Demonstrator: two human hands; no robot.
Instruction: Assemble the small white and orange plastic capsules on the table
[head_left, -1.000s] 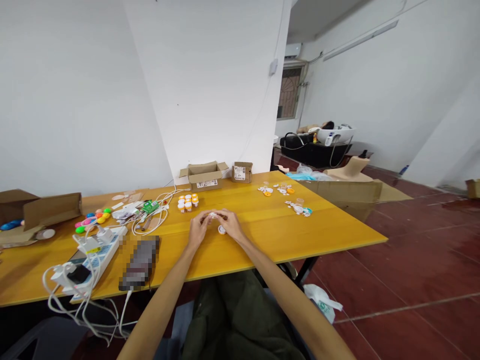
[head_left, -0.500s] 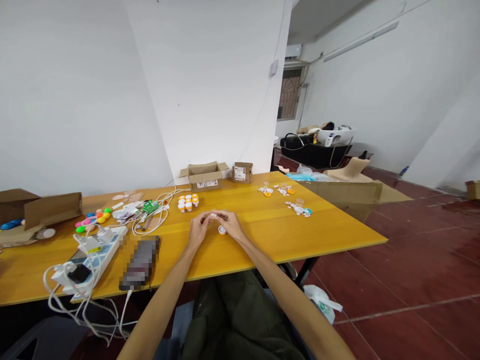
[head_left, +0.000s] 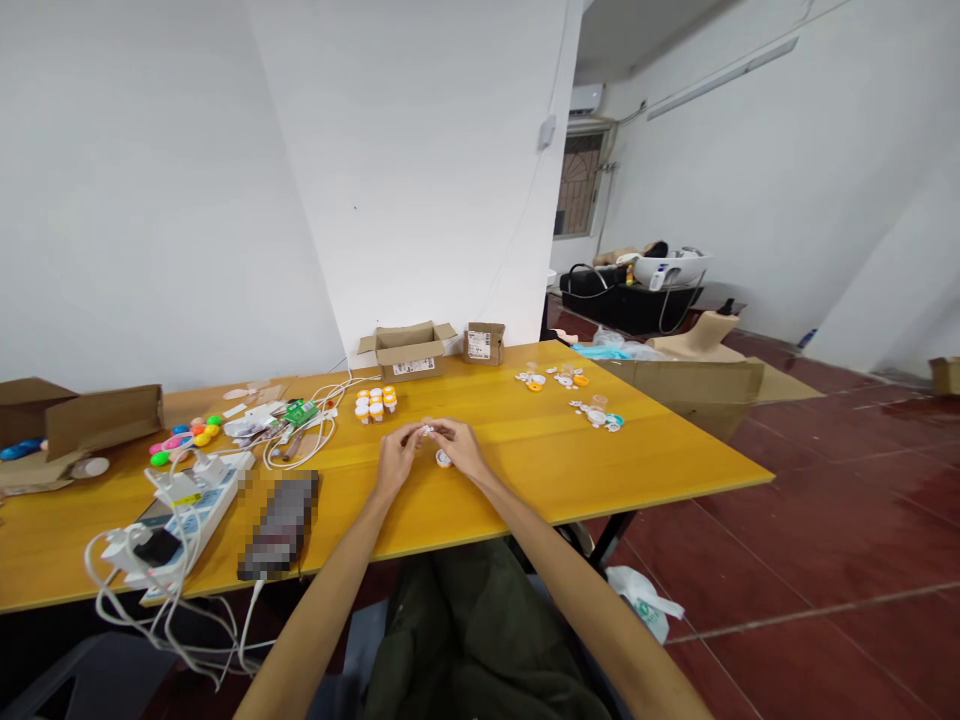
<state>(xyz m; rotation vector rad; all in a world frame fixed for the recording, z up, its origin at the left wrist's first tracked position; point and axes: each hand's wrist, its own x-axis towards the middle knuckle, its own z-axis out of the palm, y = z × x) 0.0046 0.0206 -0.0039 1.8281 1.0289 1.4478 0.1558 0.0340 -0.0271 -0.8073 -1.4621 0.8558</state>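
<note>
Between my fingertips is a small white plastic part (head_left: 428,430), too small to make out its kind. My left hand (head_left: 397,455) pinches it from the left and my right hand (head_left: 460,450) from the right, both closed just above the tabletop. Under my right hand lies a round white piece with a dark ring (head_left: 443,459), partly hidden by the fingers. Beyond my left hand stands a tight group of small containers with white and orange lids (head_left: 376,404).
Loose white, orange and teal parts (head_left: 598,414) lie at the right of the wooden table (head_left: 540,480). Two cardboard boxes (head_left: 409,352) stand at the back. To the left are a power strip (head_left: 214,515) with tangled cables, a phone (head_left: 279,525) and coloured plastic eggs (head_left: 199,433).
Both hands stay almost in place, still pinching the white part. The view has shifted very slightly.
</note>
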